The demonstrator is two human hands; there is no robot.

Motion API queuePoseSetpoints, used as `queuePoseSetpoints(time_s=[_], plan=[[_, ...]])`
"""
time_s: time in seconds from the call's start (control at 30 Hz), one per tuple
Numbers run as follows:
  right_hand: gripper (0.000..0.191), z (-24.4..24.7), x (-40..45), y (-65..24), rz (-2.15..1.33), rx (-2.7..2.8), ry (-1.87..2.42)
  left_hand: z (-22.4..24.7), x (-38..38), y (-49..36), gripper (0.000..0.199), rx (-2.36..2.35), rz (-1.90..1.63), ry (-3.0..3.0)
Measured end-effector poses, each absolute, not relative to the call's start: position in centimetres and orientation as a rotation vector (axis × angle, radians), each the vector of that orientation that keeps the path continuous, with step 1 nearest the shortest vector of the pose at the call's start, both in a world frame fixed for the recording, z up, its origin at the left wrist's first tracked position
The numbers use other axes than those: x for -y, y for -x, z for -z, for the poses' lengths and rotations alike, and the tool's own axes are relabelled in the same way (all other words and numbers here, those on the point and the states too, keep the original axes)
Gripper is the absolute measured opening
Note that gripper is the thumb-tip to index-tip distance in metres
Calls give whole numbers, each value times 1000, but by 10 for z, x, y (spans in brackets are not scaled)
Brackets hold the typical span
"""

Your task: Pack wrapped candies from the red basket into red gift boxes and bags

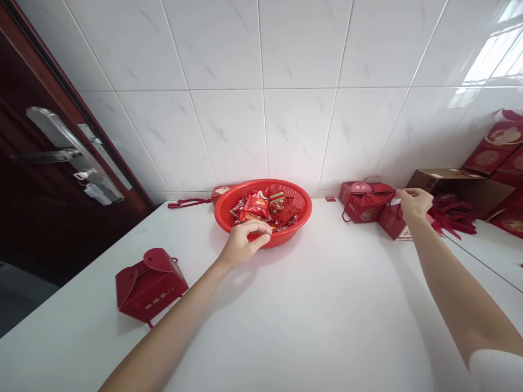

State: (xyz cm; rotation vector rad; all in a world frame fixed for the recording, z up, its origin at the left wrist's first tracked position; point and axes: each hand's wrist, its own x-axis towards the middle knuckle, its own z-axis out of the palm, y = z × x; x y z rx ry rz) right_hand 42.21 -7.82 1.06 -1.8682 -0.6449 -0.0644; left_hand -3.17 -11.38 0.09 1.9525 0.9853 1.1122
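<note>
1. Far left, I see a dark-red folded-card box with rounded flaps point(157, 288) on the smooth white table point(310, 305), apart from both hands.
2. My left hand point(247, 242) hangs at the near rim of a round red plastic basket point(288, 237), fingers loosely bent; I cannot tell whether the tips grip anything.
3. Just beyond it, shiny red wrapped sweets point(257, 204) lie in the basket; I expect them light and slippery, best pinched mid-wrapper.
4. Left of my right hand point(414, 201) stands a ribboned dark-red card box point(365, 211).
5. That hand seems to pinch the top of a small plain-sided red card box point(390, 220), directly below its fingertips. I judge it light, stiff, easily creased: hold its side walls gently.
</note>
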Motion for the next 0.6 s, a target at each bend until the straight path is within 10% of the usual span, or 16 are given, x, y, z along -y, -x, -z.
queuePoseSetpoints(time_s=[0.37, 0.6], plan=[[29, -58, 100, -388, -9, 994, 2548, -54, 118, 71, 33, -929, -866, -2003], [41, -78, 112, -352, 70, 1406, 2579, -109, 160, 191, 60, -1675, -645, -2033]])
